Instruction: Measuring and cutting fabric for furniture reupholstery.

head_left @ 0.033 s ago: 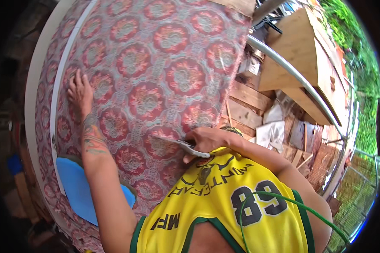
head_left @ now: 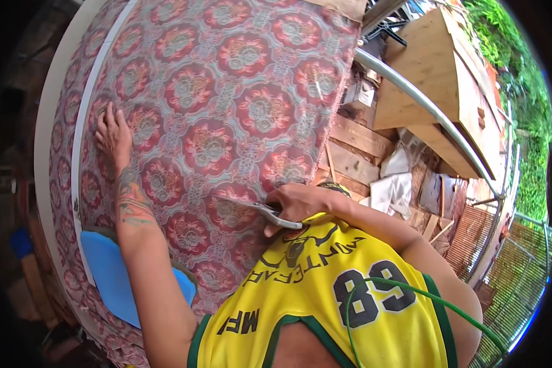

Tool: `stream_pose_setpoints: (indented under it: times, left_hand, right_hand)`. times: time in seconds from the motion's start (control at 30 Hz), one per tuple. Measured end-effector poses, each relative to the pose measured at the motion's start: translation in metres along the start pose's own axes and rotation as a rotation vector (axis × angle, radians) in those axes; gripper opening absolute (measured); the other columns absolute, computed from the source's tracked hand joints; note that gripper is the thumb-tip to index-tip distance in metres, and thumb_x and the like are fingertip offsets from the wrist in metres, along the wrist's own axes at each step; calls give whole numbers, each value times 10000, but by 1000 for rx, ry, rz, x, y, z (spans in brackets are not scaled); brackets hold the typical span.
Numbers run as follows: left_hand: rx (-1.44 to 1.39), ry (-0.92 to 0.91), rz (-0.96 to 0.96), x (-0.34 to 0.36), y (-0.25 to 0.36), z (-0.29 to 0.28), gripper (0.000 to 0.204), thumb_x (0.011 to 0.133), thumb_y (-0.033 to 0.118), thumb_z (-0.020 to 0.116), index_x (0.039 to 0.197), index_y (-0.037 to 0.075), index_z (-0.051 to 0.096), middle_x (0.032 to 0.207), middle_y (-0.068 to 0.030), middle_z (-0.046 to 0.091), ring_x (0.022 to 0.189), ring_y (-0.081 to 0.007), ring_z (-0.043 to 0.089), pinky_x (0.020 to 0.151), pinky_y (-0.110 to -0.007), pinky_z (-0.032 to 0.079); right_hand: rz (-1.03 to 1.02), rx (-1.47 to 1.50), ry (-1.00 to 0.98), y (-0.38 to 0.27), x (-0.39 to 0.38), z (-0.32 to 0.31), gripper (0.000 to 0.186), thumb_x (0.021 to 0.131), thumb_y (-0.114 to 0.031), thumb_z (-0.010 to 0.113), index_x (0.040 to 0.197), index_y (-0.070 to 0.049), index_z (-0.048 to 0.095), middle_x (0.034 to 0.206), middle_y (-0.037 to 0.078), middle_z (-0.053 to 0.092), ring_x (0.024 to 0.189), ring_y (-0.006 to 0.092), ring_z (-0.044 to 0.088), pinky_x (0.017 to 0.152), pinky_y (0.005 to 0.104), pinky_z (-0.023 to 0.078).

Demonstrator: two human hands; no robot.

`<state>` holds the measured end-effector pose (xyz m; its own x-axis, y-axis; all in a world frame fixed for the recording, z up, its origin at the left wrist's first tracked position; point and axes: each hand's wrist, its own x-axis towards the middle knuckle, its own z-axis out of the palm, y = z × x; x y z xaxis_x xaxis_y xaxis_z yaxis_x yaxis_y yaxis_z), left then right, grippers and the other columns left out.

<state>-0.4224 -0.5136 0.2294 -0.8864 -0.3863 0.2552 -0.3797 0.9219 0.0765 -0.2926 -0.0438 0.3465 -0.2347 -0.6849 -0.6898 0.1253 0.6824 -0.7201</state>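
My left hand (head_left: 113,132) lies with fingers spread on the pink and grey floral fabric (head_left: 208,92), beside a long white strip (head_left: 89,89). My right hand (head_left: 286,201) grips metal scissors (head_left: 278,219) low over the fabric at my body, their blades pointing left. A blue flat piece (head_left: 107,270) rests by my left forearm on the fabric, partly hidden by the arm. A brown piece (head_left: 332,7) shows at the fabric's far edge.
To the right are a curved metal tube (head_left: 423,98), a plywood box (head_left: 429,67), wooden boards (head_left: 359,138), white scraps (head_left: 391,190) and a mesh fence (head_left: 515,276). Greenery lies beyond. A green cord (head_left: 448,306) crosses my yellow shirt.
The view has shifted very slightly, with the fabric and surroundings a little left and up in the picture. Both hands keep nearly the same pose.
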Motion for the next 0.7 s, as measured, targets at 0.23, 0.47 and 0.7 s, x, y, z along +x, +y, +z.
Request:
stream_pose_setpoints:
  times: [0.23,0.47,0.7]
  left_hand:
    - [-21,-36,-2,2,0,6,586,1060,613,287,1569,341,391,1604,-65,358,1419,-387,346,1139,-618,262]
    - [2,-13,6,-1,4,3,575,1062,606,292,1564,348,397,1590,-67,373,1393,-395,372,1116,-621,284]
    - [3,-33,26,-6,5,-3,565,1060,596,313,1559,346,405,1580,-59,392,1380,-389,391,1121,-594,293]
  right_hand:
    - [45,-251,97,15,-40,-3,563,748,-526,836,1022,-46,735,928,201,729,921,396,700,810,485,541]
    - [-183,-450,156,12,-48,11,373,817,-370,774,1042,-77,721,825,156,707,823,357,706,724,476,548]
    - [-514,-915,578,20,52,78,359,925,-147,603,1256,-12,571,987,126,672,941,282,668,770,426,545]
